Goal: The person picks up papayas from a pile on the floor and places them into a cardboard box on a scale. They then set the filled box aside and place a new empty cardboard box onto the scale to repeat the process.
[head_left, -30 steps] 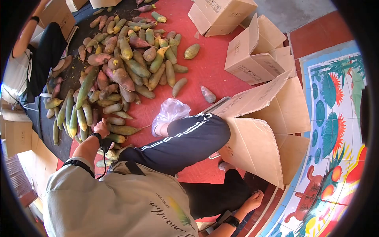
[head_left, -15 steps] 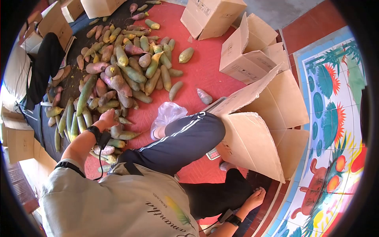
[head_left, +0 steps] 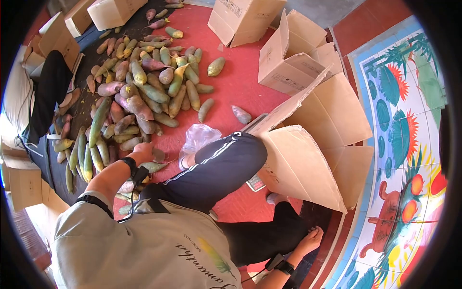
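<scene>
My left hand (head_left: 142,153) is closed on a greyish radish (head_left: 158,155) at the lower edge of the large radish pile (head_left: 149,91). The pile mixes green and purple-pink radishes, spread over black cloth and red floor. Several more radishes (head_left: 153,167) lie beside and below this hand, partly hidden by the forearm. My right hand (head_left: 313,238) rests by my bent knee at the lower right, its fingers curled together with nothing visible in them. A clear plastic bag (head_left: 199,136) lies by my other leg.
A large open carton (head_left: 303,166) stands right of my knee, with another open carton (head_left: 293,67) and a closed-sided one (head_left: 243,21) beyond. A calculator (head_left: 255,183) lies near the carton. At the far left sits another person (head_left: 48,91). Loose radishes (head_left: 241,114) lie on the red floor.
My left hand has moved right and down, away from the pile, and a radish now shows in its fingers. The view has shifted slightly; my right hand stays by the knee.
</scene>
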Action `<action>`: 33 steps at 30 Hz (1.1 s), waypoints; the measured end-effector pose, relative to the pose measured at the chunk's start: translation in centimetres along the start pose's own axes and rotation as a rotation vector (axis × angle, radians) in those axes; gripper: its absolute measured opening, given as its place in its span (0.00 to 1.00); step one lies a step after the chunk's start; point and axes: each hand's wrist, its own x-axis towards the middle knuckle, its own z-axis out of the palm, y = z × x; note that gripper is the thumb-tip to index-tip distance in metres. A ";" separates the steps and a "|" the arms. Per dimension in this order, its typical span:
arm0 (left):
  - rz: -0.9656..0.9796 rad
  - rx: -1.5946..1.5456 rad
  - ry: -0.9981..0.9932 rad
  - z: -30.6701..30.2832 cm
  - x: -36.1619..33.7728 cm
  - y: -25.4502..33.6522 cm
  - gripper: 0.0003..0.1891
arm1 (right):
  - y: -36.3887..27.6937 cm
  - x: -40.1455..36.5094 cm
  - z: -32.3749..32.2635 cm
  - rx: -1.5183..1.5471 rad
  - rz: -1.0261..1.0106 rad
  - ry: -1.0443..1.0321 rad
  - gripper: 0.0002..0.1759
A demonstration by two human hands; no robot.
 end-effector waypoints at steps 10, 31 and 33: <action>-0.070 -0.027 -0.137 -2.2 -2.1 -0.8 0.31 | -0.2 0.2 0.5 0.045 0.007 0.014 0.11; 0.691 -1.203 0.673 -28.3 -7.8 16.0 0.23 | -1.0 -0.1 0.7 0.044 0.010 0.062 0.09; 0.823 -1.241 0.692 -29.9 -8.8 18.9 0.23 | -1.1 -0.2 0.5 0.038 0.005 0.065 0.09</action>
